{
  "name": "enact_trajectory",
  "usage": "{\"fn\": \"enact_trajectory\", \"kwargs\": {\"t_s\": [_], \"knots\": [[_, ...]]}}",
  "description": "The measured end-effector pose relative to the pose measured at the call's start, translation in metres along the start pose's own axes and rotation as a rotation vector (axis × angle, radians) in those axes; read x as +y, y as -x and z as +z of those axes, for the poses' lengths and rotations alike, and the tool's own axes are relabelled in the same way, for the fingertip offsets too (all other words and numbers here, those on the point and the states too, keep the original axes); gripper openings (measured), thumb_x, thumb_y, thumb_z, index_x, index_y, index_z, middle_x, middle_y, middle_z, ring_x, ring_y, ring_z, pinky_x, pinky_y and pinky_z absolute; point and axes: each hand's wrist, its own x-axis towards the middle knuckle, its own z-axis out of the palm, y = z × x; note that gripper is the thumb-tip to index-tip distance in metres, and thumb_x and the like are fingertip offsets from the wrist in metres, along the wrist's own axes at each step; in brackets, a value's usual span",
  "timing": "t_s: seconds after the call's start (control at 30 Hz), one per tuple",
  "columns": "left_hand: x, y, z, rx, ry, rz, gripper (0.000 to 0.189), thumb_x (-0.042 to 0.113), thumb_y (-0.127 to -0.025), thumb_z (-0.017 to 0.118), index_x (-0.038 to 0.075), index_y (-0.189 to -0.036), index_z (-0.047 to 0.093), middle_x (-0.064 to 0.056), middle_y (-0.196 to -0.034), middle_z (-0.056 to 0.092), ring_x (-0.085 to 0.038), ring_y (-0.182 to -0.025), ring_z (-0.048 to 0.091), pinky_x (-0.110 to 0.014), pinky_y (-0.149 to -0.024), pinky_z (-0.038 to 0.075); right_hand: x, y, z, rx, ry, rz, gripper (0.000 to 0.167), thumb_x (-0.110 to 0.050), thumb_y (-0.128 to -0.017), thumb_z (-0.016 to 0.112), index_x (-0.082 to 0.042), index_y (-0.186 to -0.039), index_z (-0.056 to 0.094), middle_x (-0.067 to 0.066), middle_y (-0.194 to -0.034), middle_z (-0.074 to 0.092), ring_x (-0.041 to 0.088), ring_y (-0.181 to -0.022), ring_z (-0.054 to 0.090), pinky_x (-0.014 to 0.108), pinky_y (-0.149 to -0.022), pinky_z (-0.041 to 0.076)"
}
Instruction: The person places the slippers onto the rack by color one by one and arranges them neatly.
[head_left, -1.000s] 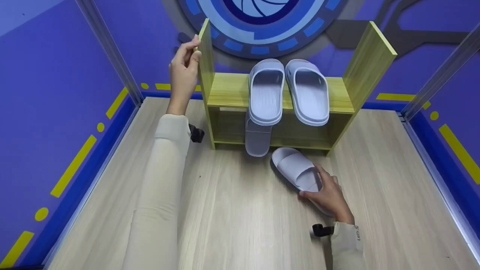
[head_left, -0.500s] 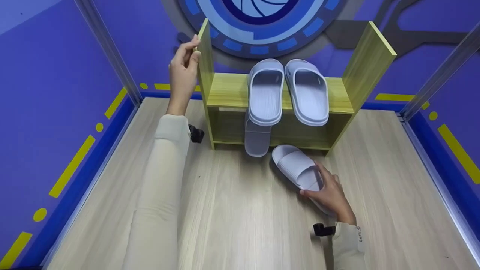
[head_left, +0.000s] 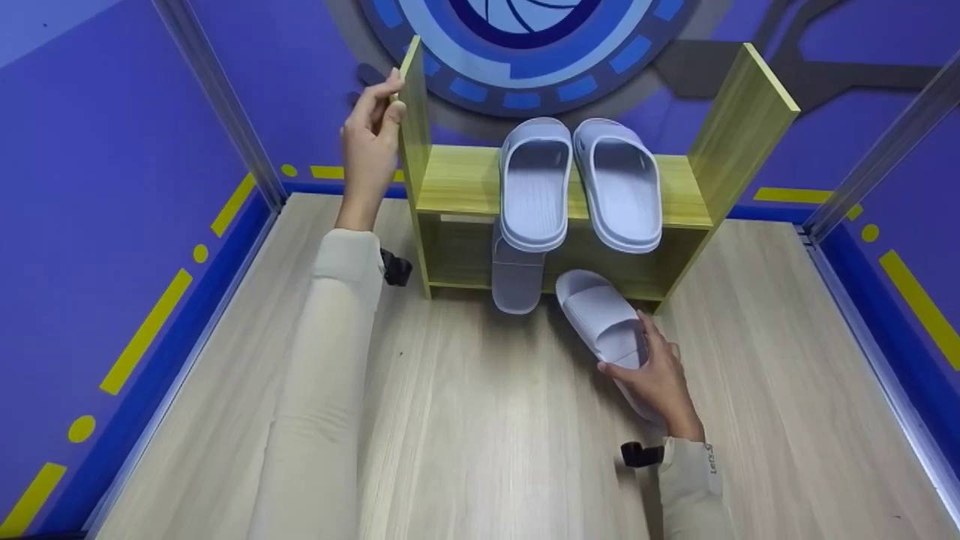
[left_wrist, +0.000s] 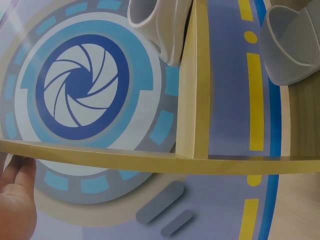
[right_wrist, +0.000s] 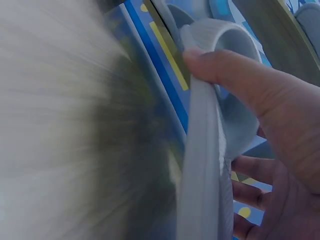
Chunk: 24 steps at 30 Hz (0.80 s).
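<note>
My right hand (head_left: 656,379) grips a pale grey slide slipper (head_left: 600,307) near its heel end, thumb along one side and fingers along the other. Its toe points toward the lower shelf of a yellow wooden shoe rack (head_left: 461,176). The right wrist view shows my thumb (right_wrist: 215,67) on the edge of the slipper. My left hand (head_left: 371,150) pinches the front edge of the rack's left side panel (head_left: 415,112) near the top. In the left wrist view, the fingers (left_wrist: 22,175) partly disappear behind that panel's edge.
Two matching slippers, left (head_left: 534,187) and right (head_left: 622,187), sit side by side on the upper shelf, heels overhanging. Another slide slipper (head_left: 517,289) sticks out of the lower shelf. The rack stands on a wood-grain surface (head_left: 465,420) before blue-purple patterned walls (head_left: 97,150).
My right hand has moved the slipper slightly forward, bringing its toe closer to the lower shelf. My left hand keeps its place on the side panel.
</note>
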Motion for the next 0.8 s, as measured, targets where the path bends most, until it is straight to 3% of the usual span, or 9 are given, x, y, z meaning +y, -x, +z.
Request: {"fn": "enact_trajectory", "kwargs": {"t_s": [0.23, 0.4, 0.8], "knots": [[0.0, 0.0, 0.0, 0.001, 0.004, 0.022, 0.032, 0.012, -0.097, 0.051, 0.001, -0.126, 0.058, -0.005, -0.146, 0.048, -0.008, -0.134, 0.046, -0.021, -0.108, 0.038, -0.005, -0.008, 0.006, 0.055, -0.005, 0.015, 0.111, -0.04, -0.066, 0.086, -0.016, -0.153, 0.022, 0.019, -0.149, 0.038, 0.038, -0.122, 0.039, 0.055, -0.097, 0.037], [0.0, 0.0, 0.0, 0.001, 0.001, 0.021, 0.032, 0.01, -0.097, 0.051, 0.001, -0.127, 0.057, -0.005, -0.145, 0.049, -0.008, -0.133, 0.046, -0.022, -0.107, 0.039, -0.009, -0.014, 0.011, 0.129, 0.006, -0.02, 0.107, -0.038, -0.065, 0.087, -0.013, -0.151, 0.027, 0.019, -0.146, 0.043, 0.038, -0.113, 0.042, 0.051, -0.09, 0.039], [-0.004, -0.001, 0.0, 0.01, 0.007, 0.017, 0.031, 0.011, -0.097, 0.052, 0.003, -0.126, 0.059, -0.005, -0.145, 0.049, -0.008, -0.133, 0.047, -0.021, -0.107, 0.039, -0.024, -0.029, 0.025, 0.233, 0.099, -0.006, 0.105, -0.044, -0.066, 0.085, -0.009, -0.149, 0.031, 0.023, -0.143, 0.045, 0.042, -0.118, 0.042, 0.058, -0.091, 0.039]]}}
